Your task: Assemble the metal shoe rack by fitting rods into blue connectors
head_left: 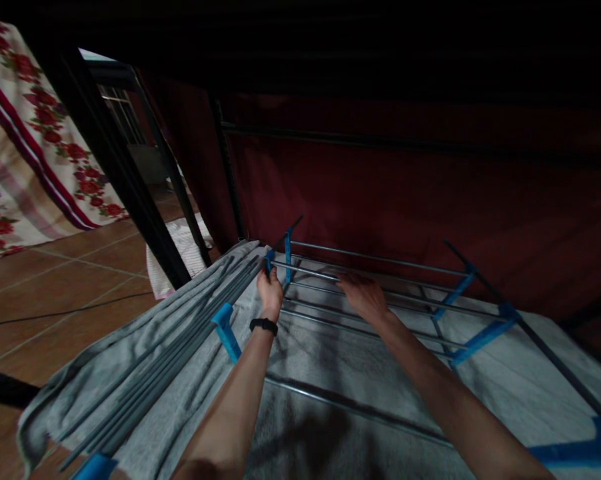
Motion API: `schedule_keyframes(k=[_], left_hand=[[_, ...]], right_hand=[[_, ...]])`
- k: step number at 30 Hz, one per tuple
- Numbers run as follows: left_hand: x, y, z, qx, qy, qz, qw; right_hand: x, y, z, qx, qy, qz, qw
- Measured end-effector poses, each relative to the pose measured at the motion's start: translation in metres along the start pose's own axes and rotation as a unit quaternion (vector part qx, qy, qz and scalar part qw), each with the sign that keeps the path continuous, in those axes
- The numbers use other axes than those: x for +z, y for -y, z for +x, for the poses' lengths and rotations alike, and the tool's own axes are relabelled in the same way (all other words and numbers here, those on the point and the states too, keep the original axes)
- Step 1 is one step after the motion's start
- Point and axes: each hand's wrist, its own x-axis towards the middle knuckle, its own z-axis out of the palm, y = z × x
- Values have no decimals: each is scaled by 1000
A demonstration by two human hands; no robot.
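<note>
The left hand (269, 289) pinches a blue connector (269, 257) at the end of a metal tube (305, 270). The right hand (363, 295) curls over this tube, its grip unclear. The rack (483, 345) rests on a grey blanket (325, 363).

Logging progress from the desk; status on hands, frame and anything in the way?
Left hand at blue connector, grip unclear. Right hand on tube. Frame on gray blanket. Nearest clutter: gray rods by left hand.
</note>
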Motion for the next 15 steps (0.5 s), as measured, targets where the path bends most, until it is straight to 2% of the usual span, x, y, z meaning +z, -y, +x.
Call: schedule_keyframes(k=[4,11,15], left_hand=[[3,-6,-3,-9,-29,12,999],[2,-7,-2,-19,-27,6,999],[3,-7,-2,-36,-28,-1,999]], right_hand=[[-5,1,0,14,13,-1,1000],[-2,5,0,23,1,-14,1000],[-2,4,2,18,16,-13,1000]])
